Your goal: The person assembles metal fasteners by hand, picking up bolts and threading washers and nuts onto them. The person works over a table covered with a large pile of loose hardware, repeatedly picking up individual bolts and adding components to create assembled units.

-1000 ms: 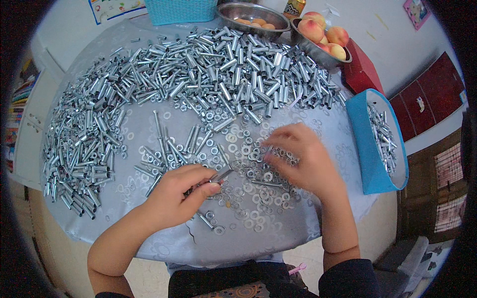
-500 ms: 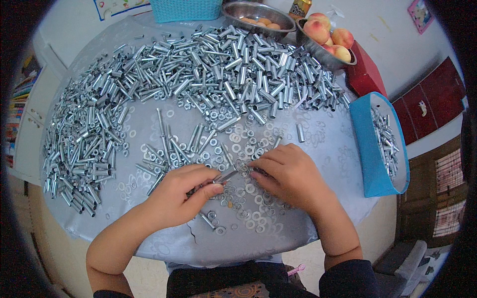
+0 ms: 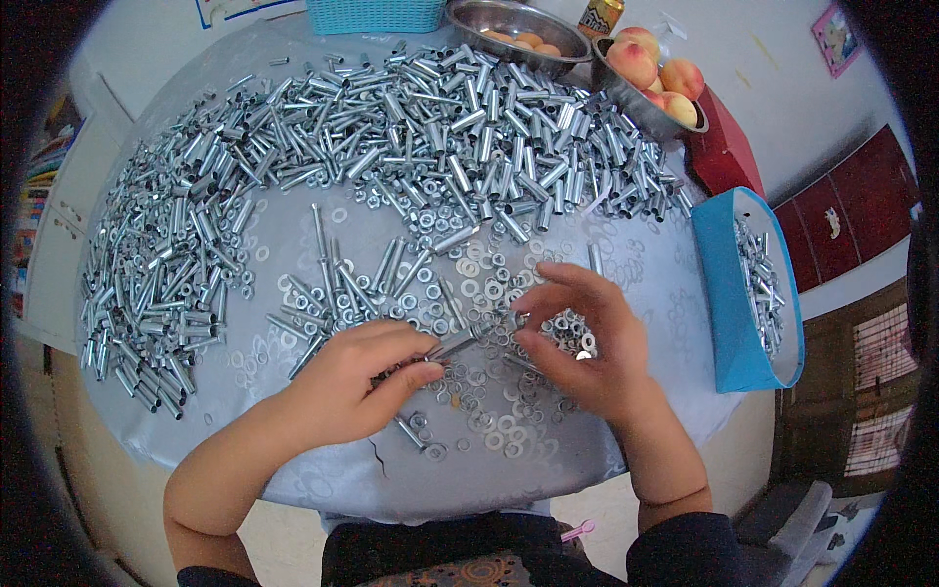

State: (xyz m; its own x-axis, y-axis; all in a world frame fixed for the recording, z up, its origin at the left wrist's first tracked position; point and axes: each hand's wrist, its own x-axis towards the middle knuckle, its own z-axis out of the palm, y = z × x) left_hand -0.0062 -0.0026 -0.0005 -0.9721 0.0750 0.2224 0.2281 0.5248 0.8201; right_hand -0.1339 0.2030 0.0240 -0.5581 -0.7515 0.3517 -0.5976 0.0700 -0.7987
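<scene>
My left hand is closed around a metal bolt, whose shiny shaft sticks out between thumb and forefinger toward the upper right. More metal shows inside that fist, but its shape is hidden. At the bolt's far end, my right hand pinches a small metal ring-like piece between thumb and forefinger; whether it is a nut or a washer is unclear. Its other fingers are curved and raised. Loose washers lie on the cloth below the hands, and several bolts with nuts lie just beyond the left hand.
A large heap of metal sleeves and bolts arcs across the far and left table. On the right stands a blue bin holding metal parts. Behind are a bowl of peaches, a bowl of eggs, a can and a blue basket.
My right hand has turned and opened out somewhat, its fingers rising from the washers to a pinch at the bolt's end. The left hand stays nearly in place, still gripping the bolt.
</scene>
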